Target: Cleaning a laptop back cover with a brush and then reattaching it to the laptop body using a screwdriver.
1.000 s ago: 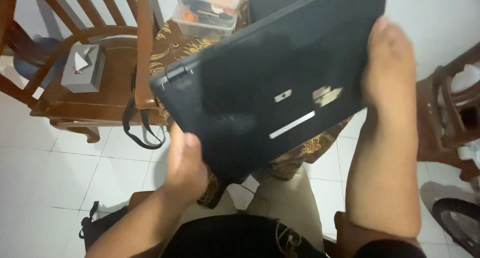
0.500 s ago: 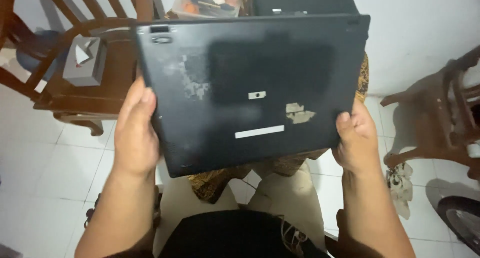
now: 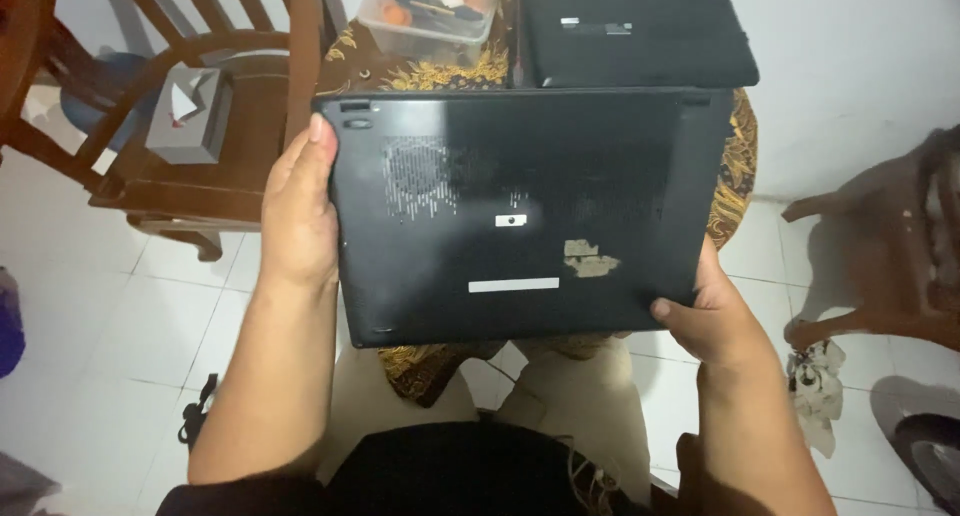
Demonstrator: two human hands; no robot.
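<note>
I hold a black laptop [image 3: 520, 216] with its underside up, level over a small table covered by a patterned brown-and-gold cloth [image 3: 440, 74]. The underside shows a dusty vent grille, a white label strip and a torn sticker patch. My left hand [image 3: 298, 208] grips the laptop's left edge, fingers along the side. My right hand [image 3: 712, 321] grips its near right corner from below, thumb on top.
A second black laptop [image 3: 632, 28] lies on the far side of the table next to a clear plastic box [image 3: 428, 8] of small parts. A wooden chair [image 3: 190, 126] with a grey tissue box [image 3: 188, 116] stands left. Another wooden chair [image 3: 890, 246] stands right over a white rag [image 3: 818, 376].
The laptop went from tilted steeply to flat and square, underside up, lower over the table. My left hand shifted up the left edge; my right hand dropped to the near right corner.
</note>
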